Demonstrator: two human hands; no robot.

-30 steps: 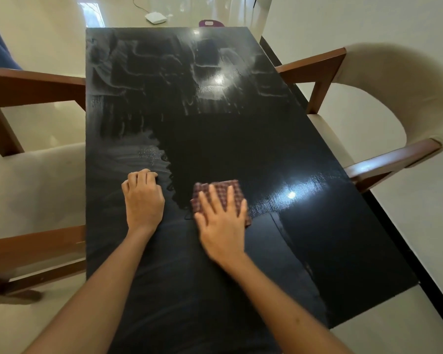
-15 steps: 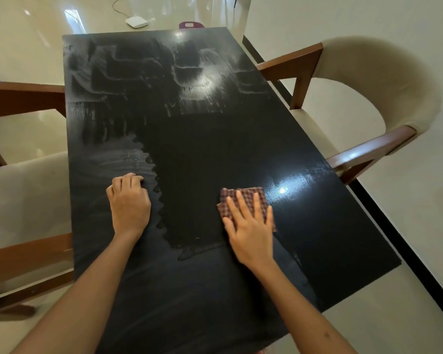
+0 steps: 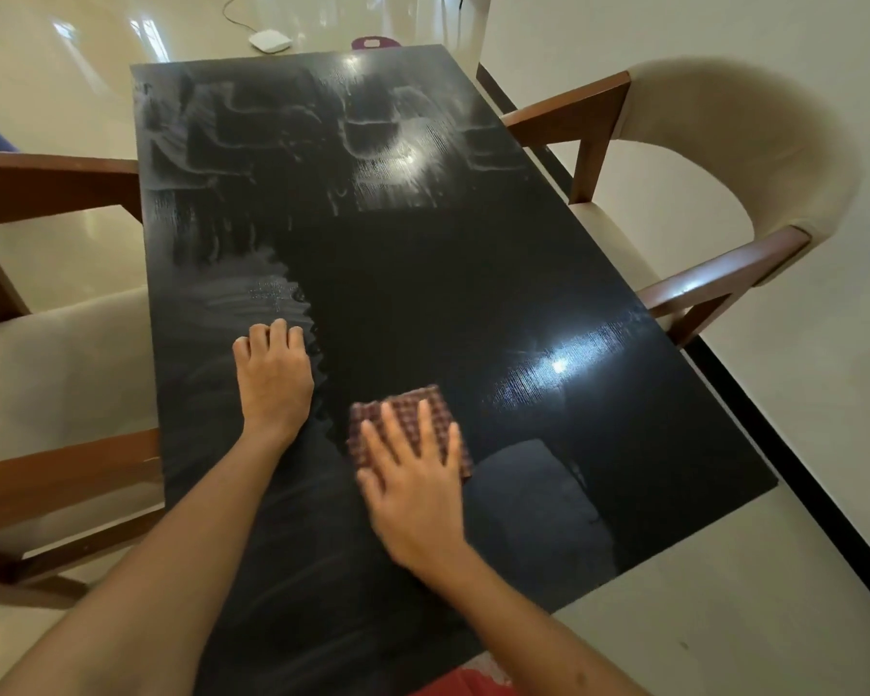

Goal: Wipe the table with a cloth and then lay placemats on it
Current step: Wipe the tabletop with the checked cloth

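Pressing flat-fingered right hand on checked cloth, glossy black table; left hand fisted, empty.

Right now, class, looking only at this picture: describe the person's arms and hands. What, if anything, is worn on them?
Both forearms are bare from the picture's lower edge to the wrists, with no sleeves in view. The left hand and right hand show no gloves, rings, watch or bracelets. The right hand is slightly blurred, so fine detail there is uncertain.
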